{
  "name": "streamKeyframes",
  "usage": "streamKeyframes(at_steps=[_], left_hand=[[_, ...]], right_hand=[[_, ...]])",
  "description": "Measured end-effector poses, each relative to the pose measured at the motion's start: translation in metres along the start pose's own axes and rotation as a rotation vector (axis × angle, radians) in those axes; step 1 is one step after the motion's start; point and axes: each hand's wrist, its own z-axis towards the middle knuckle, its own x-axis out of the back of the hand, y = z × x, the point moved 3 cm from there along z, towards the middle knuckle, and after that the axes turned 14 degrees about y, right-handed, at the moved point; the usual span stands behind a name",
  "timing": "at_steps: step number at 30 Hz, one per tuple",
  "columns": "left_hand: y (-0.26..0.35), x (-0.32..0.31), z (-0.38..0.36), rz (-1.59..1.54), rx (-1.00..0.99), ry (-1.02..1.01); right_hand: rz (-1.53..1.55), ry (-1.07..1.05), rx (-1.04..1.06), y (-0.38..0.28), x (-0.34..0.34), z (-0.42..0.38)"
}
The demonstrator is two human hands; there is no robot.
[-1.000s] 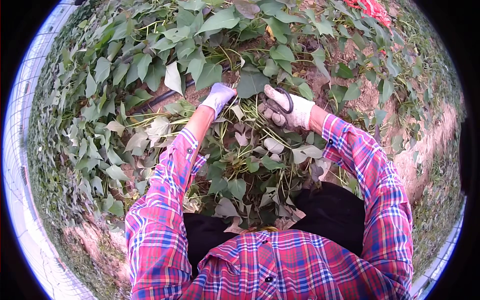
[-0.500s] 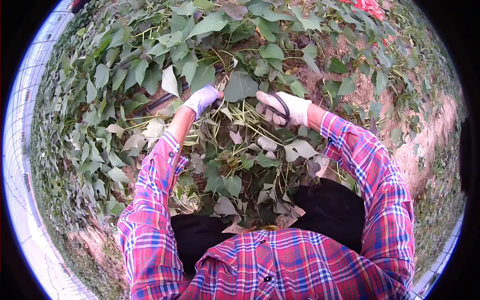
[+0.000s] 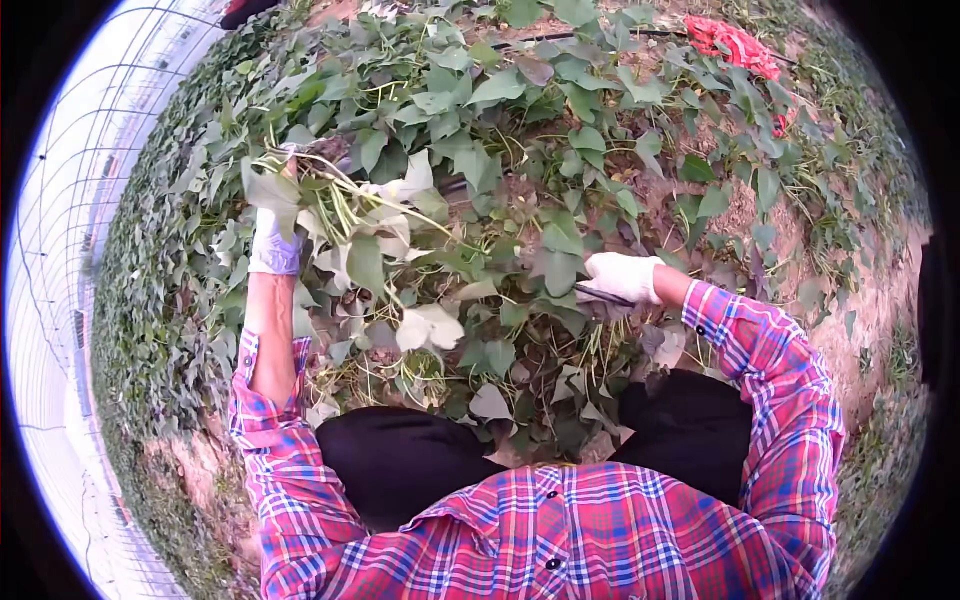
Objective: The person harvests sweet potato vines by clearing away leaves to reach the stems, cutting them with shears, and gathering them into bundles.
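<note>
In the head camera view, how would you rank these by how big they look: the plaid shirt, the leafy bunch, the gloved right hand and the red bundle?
1. Plaid shirt
2. Leafy bunch
3. Red bundle and gloved right hand: too alike to rank.

Held vines [image 3: 365, 265], left of centre, smooth matt leaves; gloves [image 3: 622, 277] matt knit-looking cloth; shirt [image 3: 620, 525], bottom, woven cloth, matt; soil [image 3: 885, 310], right, rough.
</note>
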Motion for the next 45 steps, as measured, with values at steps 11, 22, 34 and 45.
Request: streamKeyframes(at_steps=[11,22,34,45], left_hand=[[-0.017,0.038,-0.002,-0.931,0.058,-0.466],[-0.023,-0.03,-0.047,0.085,-0.169,-0.376],[-0.094,-0.025,-0.004,-0.123,0.058,-0.495],[0.019,-0.001,-0.117,-0.137,0.187,-0.639]], right_hand=[[-0.127,0.192,0.138,-0.057,0.028,-0.031],[-0.661,0.405,0.302,0.016,0.005,0.043],[-0.004,0.19,0.023,0.016,0.054,0.009],[-0.661,-0.171,-0.276,0.062,-0.01,-0.058]])
